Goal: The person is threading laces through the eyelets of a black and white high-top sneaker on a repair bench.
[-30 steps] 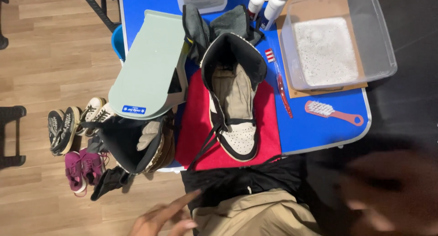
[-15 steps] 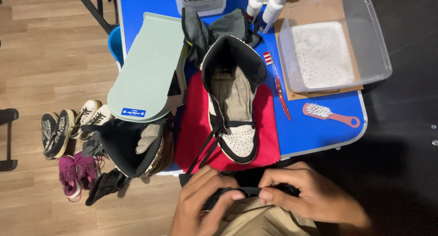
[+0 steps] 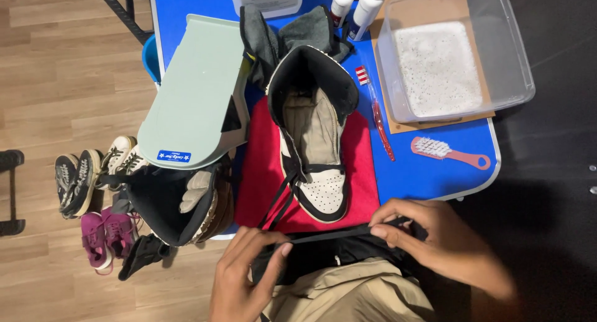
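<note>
A black and white high-top sneaker (image 3: 314, 141) lies on a red cloth (image 3: 261, 172) on the blue table (image 3: 429, 172), toe toward me. Its black shoelace (image 3: 329, 235) is stretched flat between my hands just below the toe. My left hand (image 3: 245, 275) pinches the lace's left end with the fingers closed on it. Gripping the right end between thumb and fingers is my right hand (image 3: 435, 241). Part of the lace still runs up into the sneaker's eyelets.
A pale green shoebox lid (image 3: 196, 92) leans over an open box holding another sneaker (image 3: 199, 191). A toothbrush (image 3: 376, 113), pink scrub brush (image 3: 451, 153), clear tub of foamy water (image 3: 454, 54), bottles (image 3: 357, 4) and grey cloth (image 3: 292, 32) share the table. Several shoes (image 3: 93, 197) lie on the wooden floor.
Both hands came in from the bottom edge, met at the table's front, took hold of the black lace and pulled apart, drawing it taut.
</note>
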